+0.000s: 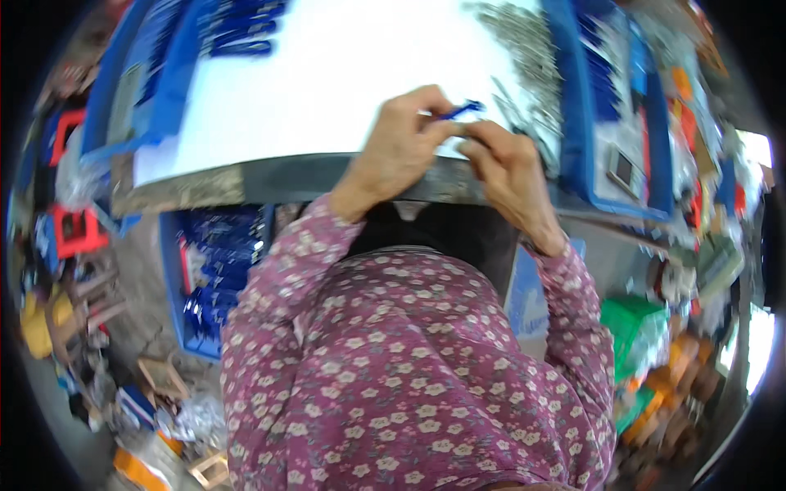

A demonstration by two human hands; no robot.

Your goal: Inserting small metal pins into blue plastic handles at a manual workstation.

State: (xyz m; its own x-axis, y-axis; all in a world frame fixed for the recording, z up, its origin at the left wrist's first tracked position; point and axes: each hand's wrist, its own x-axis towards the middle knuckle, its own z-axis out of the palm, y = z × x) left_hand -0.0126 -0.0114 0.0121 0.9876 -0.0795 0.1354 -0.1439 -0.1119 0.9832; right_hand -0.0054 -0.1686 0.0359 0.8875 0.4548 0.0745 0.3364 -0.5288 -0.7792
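Over the near edge of the bright white tabletop (270,106), my two hands meet at the fingertips. My left hand (399,141) is closed in a pinch on a small dark blue piece (465,110), whose end sticks out past the thumb and forefinger. Its exact kind is too blurred to tell. My right hand (509,168) is closed with thumb and fingers together, close against the left fingertips; what it grips is hidden. Beyond the right hand lies a slim dark tool (517,119), its kind unclear. A heap of small silvery metal parts (528,53) spreads along the table's right side.
Blue trays stand on the left (174,82) and right (577,123), with blue pieces in them. More blue pieces (244,29) lie at the far left. Below the table, a blue bin (173,282) holds similar pieces. A green container (634,327) stands at the lower right.
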